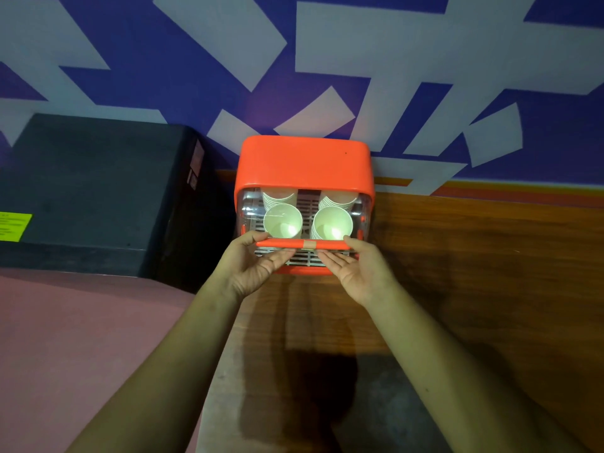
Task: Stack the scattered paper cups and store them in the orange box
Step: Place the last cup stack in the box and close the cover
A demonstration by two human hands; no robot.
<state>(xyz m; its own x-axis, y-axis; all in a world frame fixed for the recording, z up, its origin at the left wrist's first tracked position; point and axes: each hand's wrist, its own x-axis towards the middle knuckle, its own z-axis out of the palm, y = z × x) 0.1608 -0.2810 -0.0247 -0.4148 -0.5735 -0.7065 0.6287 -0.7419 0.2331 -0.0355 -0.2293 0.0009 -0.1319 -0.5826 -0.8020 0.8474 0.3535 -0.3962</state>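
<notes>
The orange box (304, 161) stands on the wooden table against the wall. Its clear front lid has an orange handle bar (302, 244) along the lower edge. Inside, two white paper cup stacks stand upright at the front, the left stack (282, 221) and the right stack (332, 223), with two more stacks (277, 195) behind them. My left hand (255, 266) grips the left end of the handle bar, thumb on top. At the bar's right end my right hand (362, 273) holds it the same way. A white slatted tray (305, 259) shows under the bar.
A large black case (98, 194) with a yellow-green label sits left of the box, close to its side. The wooden table (474, 273) stretches right and toward me. A pinkish surface (81, 338) lies at the lower left. Behind the box is a blue and white patterned wall.
</notes>
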